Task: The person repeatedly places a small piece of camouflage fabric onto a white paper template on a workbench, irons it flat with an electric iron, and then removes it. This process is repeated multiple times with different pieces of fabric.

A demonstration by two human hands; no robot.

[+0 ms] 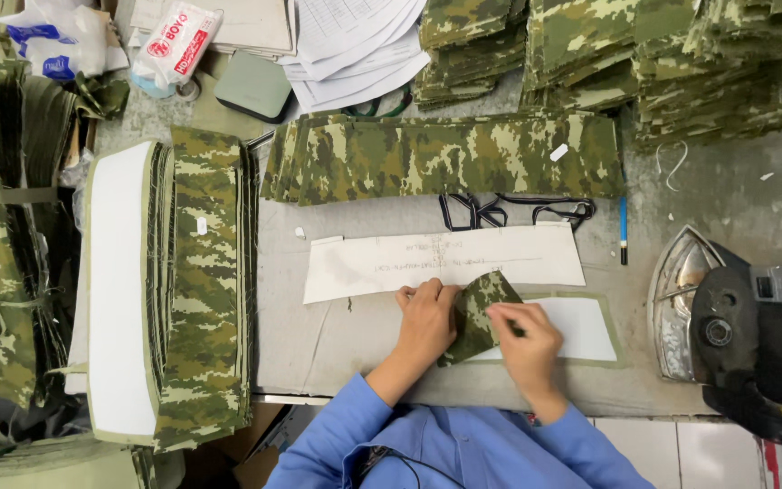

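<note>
Hands work at the middle of the grey tabletop (337, 353). The left hand (425, 319) lies flat with fingers spread loosely, pressing down on the folded edge of a small camouflage-print fabric piece (481, 312) and gripping nothing. The right hand (525, 340) pinches the turned-over flap of that piece between thumb and fingers. The piece lies over a white, green-edged lining panel (586, 328). Just beyond it lies a long white paper pattern strip (445, 258), then black cords (509, 211) and a row of long camouflage fabric strips (445, 154). A blue pen (624, 231) lies to the right, near a black and metal steam iron (735, 335). A tall stack of camouflage and white panels (169, 290) lies to the left.
</note>
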